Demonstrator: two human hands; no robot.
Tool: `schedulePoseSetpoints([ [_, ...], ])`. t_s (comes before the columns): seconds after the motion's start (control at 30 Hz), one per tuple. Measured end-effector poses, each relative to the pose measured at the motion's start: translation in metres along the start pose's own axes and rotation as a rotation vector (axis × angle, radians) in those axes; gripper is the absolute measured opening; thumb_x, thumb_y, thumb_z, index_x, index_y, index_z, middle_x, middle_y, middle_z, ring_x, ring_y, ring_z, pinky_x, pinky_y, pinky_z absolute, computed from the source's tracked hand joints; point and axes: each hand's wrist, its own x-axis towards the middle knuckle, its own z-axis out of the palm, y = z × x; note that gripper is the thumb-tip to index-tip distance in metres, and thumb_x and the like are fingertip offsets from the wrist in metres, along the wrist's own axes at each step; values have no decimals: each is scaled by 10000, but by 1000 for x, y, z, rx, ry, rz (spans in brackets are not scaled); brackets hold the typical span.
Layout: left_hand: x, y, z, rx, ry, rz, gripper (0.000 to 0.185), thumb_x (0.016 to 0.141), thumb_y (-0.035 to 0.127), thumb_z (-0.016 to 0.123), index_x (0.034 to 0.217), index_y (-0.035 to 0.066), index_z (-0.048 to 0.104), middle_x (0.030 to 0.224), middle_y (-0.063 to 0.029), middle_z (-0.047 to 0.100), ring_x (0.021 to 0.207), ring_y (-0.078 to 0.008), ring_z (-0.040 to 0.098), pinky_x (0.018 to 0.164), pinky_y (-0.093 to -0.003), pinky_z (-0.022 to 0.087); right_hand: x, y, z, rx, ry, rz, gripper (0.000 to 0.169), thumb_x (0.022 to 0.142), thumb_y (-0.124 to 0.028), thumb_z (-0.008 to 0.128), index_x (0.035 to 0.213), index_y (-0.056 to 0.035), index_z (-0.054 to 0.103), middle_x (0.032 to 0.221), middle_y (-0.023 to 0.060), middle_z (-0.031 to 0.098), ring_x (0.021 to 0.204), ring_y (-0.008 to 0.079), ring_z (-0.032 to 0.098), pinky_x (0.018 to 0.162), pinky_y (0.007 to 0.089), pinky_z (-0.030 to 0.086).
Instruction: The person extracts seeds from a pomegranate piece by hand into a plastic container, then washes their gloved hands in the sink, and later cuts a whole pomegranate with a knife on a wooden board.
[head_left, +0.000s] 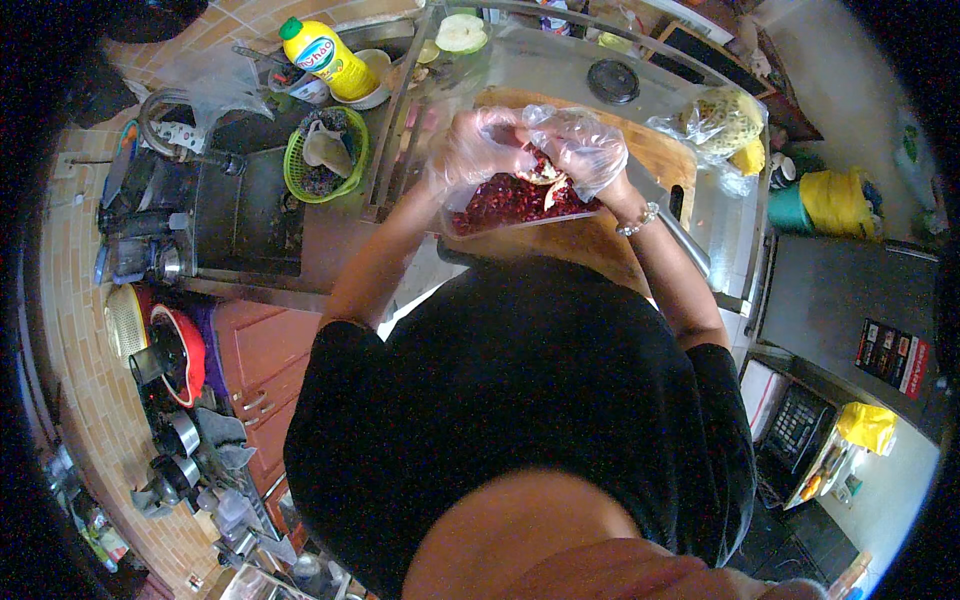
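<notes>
Both hands wear clear plastic gloves and meet over a clear plastic container filled with red pomegranate seeds. A pomegranate piece with pale rind and red seeds is held between them. My left hand has its thumb and fingers on the piece from the left. From the right, my right hand grips the same piece, its wrist bearing a beaded bracelet. Another pale bit of rind or membrane shows just below. Beneath the container lies a wooden cutting board. My fingertips are partly hidden by the gloves.
A broad knife blade lies right of the board. Farther back are a black round lid, a cut green fruit and bagged fruit. Leftward stand a yellow bottle, a green basket and a sink.
</notes>
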Motion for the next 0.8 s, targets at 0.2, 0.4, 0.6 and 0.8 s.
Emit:
schedulePoseSetpoints([
  [0.2, -5, 8, 3, 147, 38, 9, 351, 593, -60, 673, 931, -53, 580, 790, -47, 558, 699, -119, 565, 633, -249, 513, -3, 1, 2, 88, 99, -69, 82, 735, -91, 598, 802, -93, 644, 746, 67, 631, 624, 181, 603, 548, 276, 493],
  [0.4, -5, 6, 1, 98, 38, -23, 352, 577, -55, 676, 920, -33, 598, 784, -27, 549, 709, -101, 545, 648, -229, 494, -3, 11, -3, -385, 11, -284, 86, 736, -114, 605, 812, -124, 645, 713, 56, 624, 606, 176, 595, 553, 276, 495],
  [0.6, -3, 0, 3, 17, 93, 16, 331, 607, -35, 671, 928, -31, 590, 786, -34, 543, 715, -113, 548, 632, -243, 509, -9, 22, 2, -71, 147, -24, 151, 758, -189, 587, 791, -59, 657, 732, 88, 631, 629, 172, 591, 577, 282, 471],
  [0.8, 1, -11, 1, -386, 197, -46, 325, 685, -4, 580, 996, -31, 488, 945, -126, 531, 715, -197, 578, 676, -378, 533, -3, 2, -2, -11, 278, 62, 172, 769, -179, 572, 830, -36, 647, 800, 122, 625, 713, 212, 592, 659, 302, 459],
])
